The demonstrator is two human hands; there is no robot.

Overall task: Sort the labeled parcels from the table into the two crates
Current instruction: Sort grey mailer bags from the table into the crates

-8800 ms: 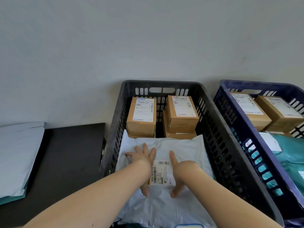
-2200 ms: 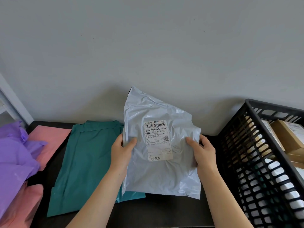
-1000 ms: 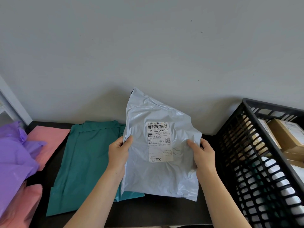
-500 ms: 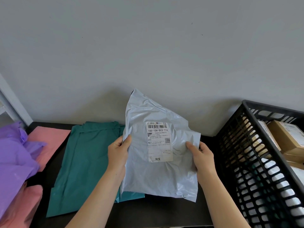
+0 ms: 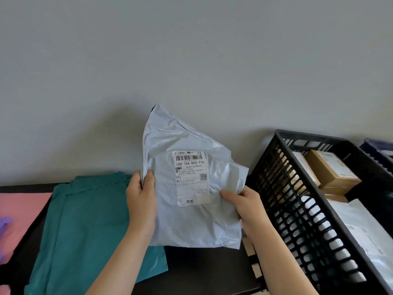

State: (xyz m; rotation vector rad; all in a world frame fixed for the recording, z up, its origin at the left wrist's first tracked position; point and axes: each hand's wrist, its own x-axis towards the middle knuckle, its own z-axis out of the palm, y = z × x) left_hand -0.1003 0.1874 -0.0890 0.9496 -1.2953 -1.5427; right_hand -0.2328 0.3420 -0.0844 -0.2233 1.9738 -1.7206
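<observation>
Left hand (image 5: 141, 201), right hand (image 5: 246, 204) each pinch an edge of the bag (image 5: 191, 226), upright just left of the crate (image 5: 314, 136). Right edge newly bunched, bag nearer crate: label (image 5: 191, 177) probably read, drop likely next.

Soft even daylight, faint wall shadow, wide-angle edge distortion, sharp

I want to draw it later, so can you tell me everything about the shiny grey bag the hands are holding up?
The grey bag is a thin, shiny, crinkled plastic mailer, fairly flat. It is held upright over the black table, its top rising to a point. A white label faces us, with a barcode, a square code and 100-10A-D03-T16. The left hand grips its left edge; the right hand bunches its right side.
</observation>
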